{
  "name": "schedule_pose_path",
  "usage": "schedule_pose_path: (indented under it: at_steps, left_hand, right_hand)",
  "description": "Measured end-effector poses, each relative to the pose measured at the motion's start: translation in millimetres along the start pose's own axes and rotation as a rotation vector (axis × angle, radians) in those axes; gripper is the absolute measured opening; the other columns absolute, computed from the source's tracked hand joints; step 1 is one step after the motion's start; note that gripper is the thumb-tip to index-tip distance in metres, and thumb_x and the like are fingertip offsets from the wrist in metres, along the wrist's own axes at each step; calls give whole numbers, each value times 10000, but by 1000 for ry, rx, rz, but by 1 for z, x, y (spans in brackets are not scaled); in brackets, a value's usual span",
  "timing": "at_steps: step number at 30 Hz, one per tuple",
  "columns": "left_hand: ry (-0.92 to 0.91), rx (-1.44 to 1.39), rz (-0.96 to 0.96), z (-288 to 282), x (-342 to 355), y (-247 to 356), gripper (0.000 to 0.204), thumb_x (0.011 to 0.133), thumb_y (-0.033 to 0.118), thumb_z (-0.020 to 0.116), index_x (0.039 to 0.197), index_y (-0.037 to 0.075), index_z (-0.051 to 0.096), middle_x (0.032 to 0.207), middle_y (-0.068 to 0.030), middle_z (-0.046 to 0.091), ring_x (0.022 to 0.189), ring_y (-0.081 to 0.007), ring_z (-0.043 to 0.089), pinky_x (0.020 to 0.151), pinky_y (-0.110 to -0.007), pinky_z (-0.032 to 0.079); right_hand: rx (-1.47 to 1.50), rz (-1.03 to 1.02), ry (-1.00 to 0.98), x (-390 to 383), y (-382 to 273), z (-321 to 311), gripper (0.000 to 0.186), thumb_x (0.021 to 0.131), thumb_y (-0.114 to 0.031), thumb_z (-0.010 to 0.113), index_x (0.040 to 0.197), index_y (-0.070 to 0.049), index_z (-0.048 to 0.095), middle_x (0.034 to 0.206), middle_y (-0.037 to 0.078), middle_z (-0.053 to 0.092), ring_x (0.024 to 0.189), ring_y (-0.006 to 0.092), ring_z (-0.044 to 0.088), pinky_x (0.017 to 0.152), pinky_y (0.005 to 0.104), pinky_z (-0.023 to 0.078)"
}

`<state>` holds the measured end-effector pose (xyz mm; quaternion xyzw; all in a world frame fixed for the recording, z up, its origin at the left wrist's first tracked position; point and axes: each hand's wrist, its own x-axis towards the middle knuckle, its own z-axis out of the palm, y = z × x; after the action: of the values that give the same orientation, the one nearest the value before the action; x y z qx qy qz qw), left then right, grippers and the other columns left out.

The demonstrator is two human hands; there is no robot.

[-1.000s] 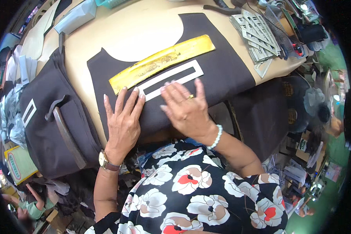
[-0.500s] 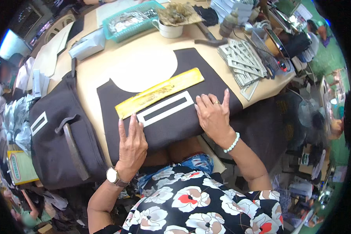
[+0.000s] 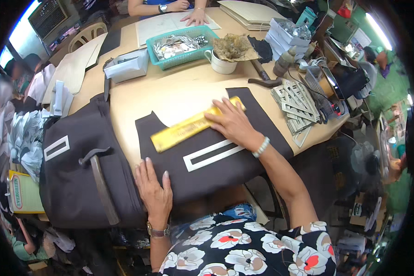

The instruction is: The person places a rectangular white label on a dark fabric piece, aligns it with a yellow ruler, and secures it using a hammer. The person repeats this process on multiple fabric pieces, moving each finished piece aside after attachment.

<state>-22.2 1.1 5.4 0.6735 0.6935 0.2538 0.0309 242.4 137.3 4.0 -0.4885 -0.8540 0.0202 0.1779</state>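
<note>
A dark fabric piece (image 3: 202, 184) with a curved cut-out lies on the tan table before me. My right hand (image 3: 234, 124) grips the right part of a flat yellow strip (image 3: 179, 133), fingers over its top; the thumb side is partly hidden. Below the strip, a narrow white rectangular frame (image 3: 195, 163) lies on the fabric, its right end passing under my right wrist. My left hand (image 3: 154, 191) rests palm down at the fabric's left edge, fingers stretched out, holding nothing.
A dark fabric stack (image 3: 78, 198) at left carries a hammer (image 3: 103, 188) and a small white frame (image 3: 56, 148). Farther back are a turquoise basket (image 3: 181, 54), a white mug (image 3: 223, 66), another hammer (image 3: 262, 76) and piled frames (image 3: 296, 108). A person's hands (image 3: 195, 17) rest across the table.
My right hand has moved from the fabric beside the white frame onto the yellow strip, which has shifted slightly away from the frame. My left hand has drawn back to the fabric's left edge.
</note>
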Motion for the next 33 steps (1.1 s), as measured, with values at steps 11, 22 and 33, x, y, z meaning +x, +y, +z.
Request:
schedule_pose_path:
  at_steps: [11, 22, 33]
  left_hand:
    - [-41, 36, -31, 4, 2, 4, 493, 891, 139, 570, 1355, 19, 455, 1409, -292, 354, 1312, -474, 308, 1075, -504, 278]
    - [172, -252, 115, -8, -12, 2, 369, 859, -46, 548, 1227, -41, 568, 1222, -249, 576, 1118, -357, 586, 907, -393, 484]
    - [1041, 467, -349, -271, -94, -74, 397, 907, 43, 519, 1302, 69, 548, 1318, -120, 557, 1200, -242, 540, 994, -359, 410]
  right_hand:
    - [-275, 428, 223, 6, 11, -18, 424, 892, -317, 553, 1143, 24, 566, 1217, 181, 545, 1125, 336, 503, 964, 451, 368]
    - [183, 649, 410, -96, 3, -38, 179, 916, -122, 566, 942, 53, 536, 891, 154, 566, 817, 283, 540, 777, 345, 432]
    - [1282, -52, 245, -2, -196, -126, 581, 826, -22, 629, 1342, 35, 369, 1139, 152, 588, 973, 176, 595, 843, 287, 478]
